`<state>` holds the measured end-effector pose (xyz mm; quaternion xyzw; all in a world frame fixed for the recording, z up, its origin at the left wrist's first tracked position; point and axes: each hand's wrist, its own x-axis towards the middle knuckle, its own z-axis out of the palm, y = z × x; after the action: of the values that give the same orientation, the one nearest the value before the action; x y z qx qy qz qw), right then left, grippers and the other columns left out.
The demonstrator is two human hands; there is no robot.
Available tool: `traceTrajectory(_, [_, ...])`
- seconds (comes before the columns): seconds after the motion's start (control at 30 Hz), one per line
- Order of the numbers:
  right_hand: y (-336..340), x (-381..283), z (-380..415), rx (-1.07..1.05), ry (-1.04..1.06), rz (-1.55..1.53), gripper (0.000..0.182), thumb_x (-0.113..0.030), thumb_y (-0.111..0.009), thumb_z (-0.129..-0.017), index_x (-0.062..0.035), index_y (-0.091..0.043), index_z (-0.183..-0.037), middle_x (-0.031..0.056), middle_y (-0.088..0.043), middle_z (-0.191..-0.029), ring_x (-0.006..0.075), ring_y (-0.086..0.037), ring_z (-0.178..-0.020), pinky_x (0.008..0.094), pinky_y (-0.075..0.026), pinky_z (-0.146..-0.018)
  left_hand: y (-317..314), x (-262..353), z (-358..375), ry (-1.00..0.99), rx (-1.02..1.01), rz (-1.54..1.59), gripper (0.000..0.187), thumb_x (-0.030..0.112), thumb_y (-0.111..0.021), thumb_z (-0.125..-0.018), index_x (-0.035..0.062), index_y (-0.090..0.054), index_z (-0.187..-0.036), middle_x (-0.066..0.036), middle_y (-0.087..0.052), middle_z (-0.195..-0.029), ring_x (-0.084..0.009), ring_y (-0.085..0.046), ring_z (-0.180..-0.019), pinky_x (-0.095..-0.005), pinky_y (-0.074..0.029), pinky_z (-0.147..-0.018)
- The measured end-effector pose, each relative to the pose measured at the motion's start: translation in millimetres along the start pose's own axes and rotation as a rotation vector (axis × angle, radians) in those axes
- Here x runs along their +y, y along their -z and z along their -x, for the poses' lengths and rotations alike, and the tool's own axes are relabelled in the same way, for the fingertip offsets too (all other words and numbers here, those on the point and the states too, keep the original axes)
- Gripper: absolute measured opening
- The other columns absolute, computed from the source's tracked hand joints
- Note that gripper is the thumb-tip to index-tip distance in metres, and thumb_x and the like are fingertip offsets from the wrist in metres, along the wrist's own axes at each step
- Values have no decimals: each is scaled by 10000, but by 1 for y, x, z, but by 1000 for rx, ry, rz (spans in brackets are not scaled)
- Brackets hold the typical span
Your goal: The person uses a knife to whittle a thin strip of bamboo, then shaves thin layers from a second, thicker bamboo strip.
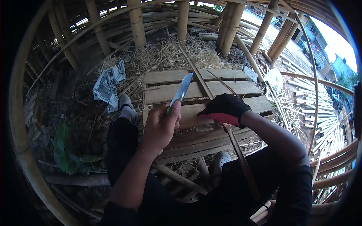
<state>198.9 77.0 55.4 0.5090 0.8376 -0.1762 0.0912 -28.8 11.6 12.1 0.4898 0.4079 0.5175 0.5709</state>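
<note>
My left hand (162,124), bare, is closed round the green handle of a knife (183,87), its blade pointing up and slightly right. In a black and red glove, my right hand (226,109) grips a long bamboo strip (243,158). The strip runs from the straw, under the glove, down across my lap. Blade and strip are apart. Beneath both hands is a slatted wooden crate (166,91), with a thin bamboo sliver (225,83) on its top.
Straw (169,52) lies behind the crate, with crumpled newspaper (109,84) to its left. Upright bamboo posts (137,24) stand beyond. Cut bamboo poles (328,128) are piled at right. A curved bamboo pole (313,75) rises there. A leafy plant (64,148) grows at lower left.
</note>
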Motion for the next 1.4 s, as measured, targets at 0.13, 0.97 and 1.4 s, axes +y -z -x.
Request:
traceTrajectory(0.13, [1,16,-1,151,-69,37,450,-483,-500,-967,-100,-734,-937,114,-704,-901,307,-674,-860,396,-523,-819,1,-6,-4,90,47,8,434,418,-545,-1013,89,-528,-731,54,-431,-570,-33,-397,-488,-227,-303,-427])
traceTrajectory(0.97, [12,71,-13,936,25,-57,359,-382,-551,-982,-126,-691,-1191,147,-706,-1088,327,-692,-926,366,-545,-847,7,-6,-6,148,-70,66,371,388,-480,-1043,67,-538,-867,39,-440,-736,-33,-411,-606,-207,-322,-467])
traceTrajectory(1.4, [-34,-24,13,435,549,-373,291,-281,-616,-985,-63,-684,-1165,145,-697,-1042,187,-697,-887,306,-546,-788,-39,-30,9,-536,243,-325,450,-138,-634,-834,-5,-598,-1262,-97,-611,-1080,-161,-613,-1085,-297,-520,-946])
